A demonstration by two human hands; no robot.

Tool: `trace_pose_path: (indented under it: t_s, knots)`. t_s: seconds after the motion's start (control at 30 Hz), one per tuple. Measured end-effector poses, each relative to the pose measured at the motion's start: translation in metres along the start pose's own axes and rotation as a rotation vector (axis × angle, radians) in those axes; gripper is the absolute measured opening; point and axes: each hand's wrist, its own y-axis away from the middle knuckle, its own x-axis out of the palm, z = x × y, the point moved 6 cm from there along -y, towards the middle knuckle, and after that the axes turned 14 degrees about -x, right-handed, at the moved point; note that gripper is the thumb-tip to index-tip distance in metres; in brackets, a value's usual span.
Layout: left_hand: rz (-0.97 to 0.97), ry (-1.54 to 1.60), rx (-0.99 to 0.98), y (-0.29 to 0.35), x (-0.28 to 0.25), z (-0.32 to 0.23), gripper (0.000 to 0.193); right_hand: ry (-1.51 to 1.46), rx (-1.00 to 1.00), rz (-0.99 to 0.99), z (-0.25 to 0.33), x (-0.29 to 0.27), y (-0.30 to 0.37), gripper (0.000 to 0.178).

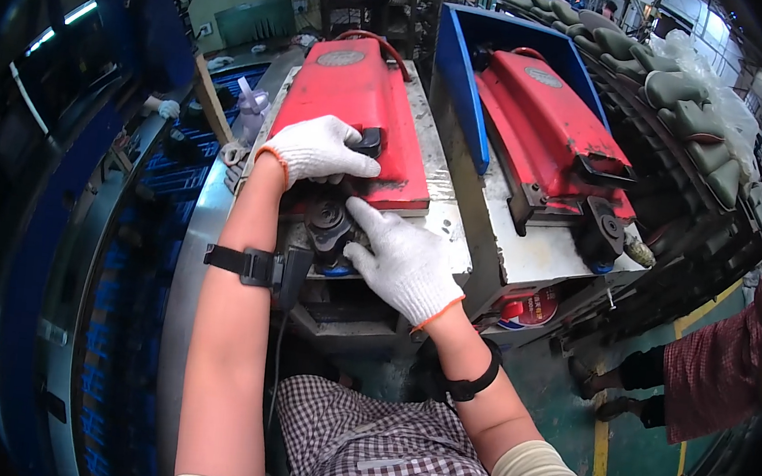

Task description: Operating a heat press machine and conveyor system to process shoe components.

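Note:
On the left red machine (330, 82), my left hand (312, 149) in a white knit glove bends over the front end. Its index finger and thumb lie on either side of a black block (369, 141); the other fingers curl down, and what they grip is hidden. Just below stands a black rounded part (327, 224) with a round disc on top and blue at its base. My right hand (408, 266), gloved the same way, reaches it from the right. Its index finger and thumb are stretched apart, their tips against the part's right side.
A matching red machine (549, 107) with a blue guard (465, 81) stands to the right. Dark green padded pieces (688, 102) fill a rack beyond it. A person in a checked red garment (721, 372) stands at far right. Blue racking (131, 306) runs along the left.

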Motion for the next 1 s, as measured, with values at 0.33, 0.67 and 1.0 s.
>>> trace_pose_path:
  t_s: [0.33,0.67,1.0]
  knots:
    - [-0.01,0.029,-0.016,0.0019,-0.0003,-0.0011,0.042,-0.042,0.102,0.109,-0.0001,-0.0024,-0.0013,0.06]
    - [-0.023,0.044,-0.013,0.0006,-0.0013,-0.0001,0.041,-0.033,0.127,0.159,0.0002,-0.0039,-0.0033,0.06]
    - [-0.137,-0.102,0.009,0.0083,-0.0052,-0.0022,0.054,-0.009,0.073,0.073,0.0011,-0.0023,-0.0004,0.059]
